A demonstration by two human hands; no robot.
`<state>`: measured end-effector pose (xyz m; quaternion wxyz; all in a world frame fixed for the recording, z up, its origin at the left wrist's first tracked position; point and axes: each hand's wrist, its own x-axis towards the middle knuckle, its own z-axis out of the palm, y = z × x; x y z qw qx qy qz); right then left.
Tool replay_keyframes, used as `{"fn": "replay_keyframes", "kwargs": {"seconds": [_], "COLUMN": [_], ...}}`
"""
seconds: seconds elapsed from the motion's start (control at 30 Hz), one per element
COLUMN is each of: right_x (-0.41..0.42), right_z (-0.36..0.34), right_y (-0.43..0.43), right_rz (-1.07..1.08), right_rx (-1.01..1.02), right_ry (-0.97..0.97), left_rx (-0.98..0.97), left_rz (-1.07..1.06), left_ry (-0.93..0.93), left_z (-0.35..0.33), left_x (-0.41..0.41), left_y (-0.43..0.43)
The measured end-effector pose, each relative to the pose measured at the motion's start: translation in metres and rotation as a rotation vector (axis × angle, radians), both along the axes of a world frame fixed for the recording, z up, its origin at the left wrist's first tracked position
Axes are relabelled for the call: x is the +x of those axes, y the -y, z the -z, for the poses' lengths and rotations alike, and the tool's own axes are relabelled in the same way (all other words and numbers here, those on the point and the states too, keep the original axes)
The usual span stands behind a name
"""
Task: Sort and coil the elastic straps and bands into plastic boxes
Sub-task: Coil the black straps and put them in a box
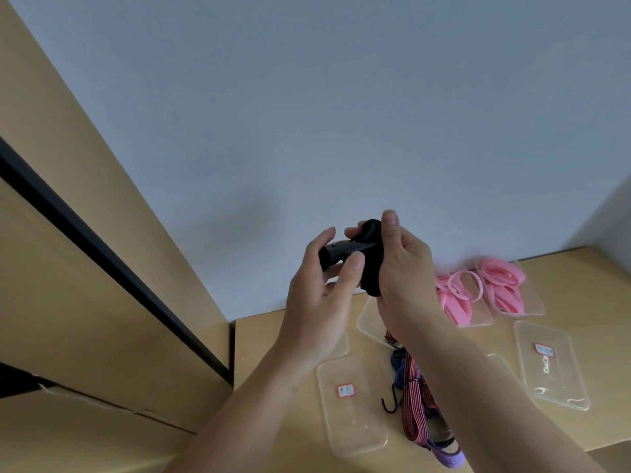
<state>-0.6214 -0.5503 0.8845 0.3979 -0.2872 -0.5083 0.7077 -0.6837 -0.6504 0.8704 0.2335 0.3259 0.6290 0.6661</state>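
Pale blue-grey wall fills the upper field; below it a light wooden worktop abuts a tan wooden panel crossed by a black strip at left. You hold a black elastic strap raised above the worktop, clear of every box. Your left hand pinches its rolled free end between thumb and fingers, while your right hand grips the gathered bundle. To coil well, hold even tension, lay each turn flat on the last, and pinch the bundle firmly so that it cannot spring open before it reaches a box. On the worktop, a clear rectangular plastic box bearing a red-edged label lies nearest you. Pink silicone bands fill two similar boxes by the wall. Red-striped elastic cords with a black hook lie unsorted between the boxes.
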Motion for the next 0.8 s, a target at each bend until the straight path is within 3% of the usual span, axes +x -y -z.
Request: {"fn": "replay_keyframes", "kwargs": {"seconds": [0.13,0.37,0.53,0.7,0.8], "right_x": [0.000,-0.002,-0.008,-0.012,-0.016], "right_z": [0.007,0.023,0.034,0.058,0.079], "right_y": [-0.006,-0.015,-0.014,-0.013,-0.014], "right_rz": [-0.035,-0.264,-0.253,-0.323,-0.315], "right_rx": [-0.095,-0.251,-0.355,-0.257,-0.184], "right_ry": [0.023,-0.035,-0.034,0.117,0.268], "left_rx": [0.007,0.092,0.045,0.014,-0.119], "left_rz": [-0.041,-0.122,-0.065,-0.064,-0.151], "left_ry": [0.043,0.424,0.591,0.595,0.538], "left_z": [0.000,0.004,0.022,0.044,0.060], "left_x": [-0.001,-0.022,-0.032,-0.050,-0.065], "left_y": [0.001,0.001,0.005,0.007,0.003]}}
